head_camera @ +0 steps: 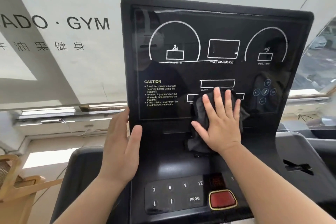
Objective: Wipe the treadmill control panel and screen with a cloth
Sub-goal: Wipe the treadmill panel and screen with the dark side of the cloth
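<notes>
The treadmill's black glossy screen (214, 34) stands upright in front of me, with white dial outlines and a CAUTION text block at its lower left. My right hand (221, 121) lies flat, fingers spread, pressing a dark grey cloth (198, 111) against the screen's lower middle; part of the cloth hangs below the screen's bottom edge. My left hand (122, 148) grips the screen's lower left edge, thumb on the front. Below lies the control panel (174, 194) with number keys, arrows, PROG and a red stop button (222, 199).
A white window blind printed with "GYM" (87, 23) hangs behind the console. A windowsill (63, 114) runs behind at left. A light wooden chair (16, 183) stands at lower left. The treadmill's grey right handrail shelf (298, 160) has a dark slot.
</notes>
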A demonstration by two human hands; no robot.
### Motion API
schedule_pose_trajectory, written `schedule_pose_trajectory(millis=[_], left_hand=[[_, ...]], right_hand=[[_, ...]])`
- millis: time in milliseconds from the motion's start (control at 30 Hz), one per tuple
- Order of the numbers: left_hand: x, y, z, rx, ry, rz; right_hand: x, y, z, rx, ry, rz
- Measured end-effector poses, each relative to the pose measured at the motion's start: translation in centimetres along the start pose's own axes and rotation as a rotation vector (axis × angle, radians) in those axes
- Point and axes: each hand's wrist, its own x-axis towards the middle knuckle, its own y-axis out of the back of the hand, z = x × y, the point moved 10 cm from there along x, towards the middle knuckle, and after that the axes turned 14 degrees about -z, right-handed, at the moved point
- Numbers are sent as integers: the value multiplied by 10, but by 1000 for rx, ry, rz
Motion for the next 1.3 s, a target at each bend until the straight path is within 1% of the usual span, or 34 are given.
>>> schedule_pose_trajectory(millis=[67, 167, 233, 300, 367, 433, 467, 567, 633, 700, 833, 900, 1000, 1133, 1233, 1300], left_hand=[[-9, -7, -7, 34, 48, 14], [-20, -15, 0, 113, 33, 80], [-22, -22, 7, 155, 10, 122], [-18, -33, 15, 229, -2, 108], [-12, -48, 23, 336, -13, 82], [-8, -59, 32, 421, -31, 97], [-8, -63, 37, 443, -46, 122], [-9, -74, 50, 486, -87, 207], [-6, -82, 57, 521, -73, 228], [-2, -88, 63, 545, -51, 239], [-4, -90, 68, 492, 32, 300], [-5, -93, 67, 485, 89, 289], [0, -100, 67, 511, 167, 221], [7, -108, 68, 558, 238, 121], [9, -105, 68, 576, 273, 89], [10, -102, 67, 576, 277, 76]], right_hand=[[-2, -4, 2, 60, -107, -34], [3, 0, -31, 134, -193, -30], [5, -2, -59, 141, -174, -39], [4, -6, -75, 129, -132, -53], [2, -9, -78, 92, -47, -55], [-1, -9, -68, 48, 55, -36], [-3, -9, -55, 34, 76, -21], [-6, -8, 1, 52, 11, 5], [-5, -7, 30, 49, 15, 16], [1, -2, 46, 27, 58, 30], [25, 24, 63, -5, 129, 70], [44, 45, 70, -39, 168, 95], [81, 86, 77, -74, 201, 135], [126, 131, 63, -104, 250, 149], [135, 137, 35, -168, 302, 153], [123, 126, 18, -205, 385, 161]])
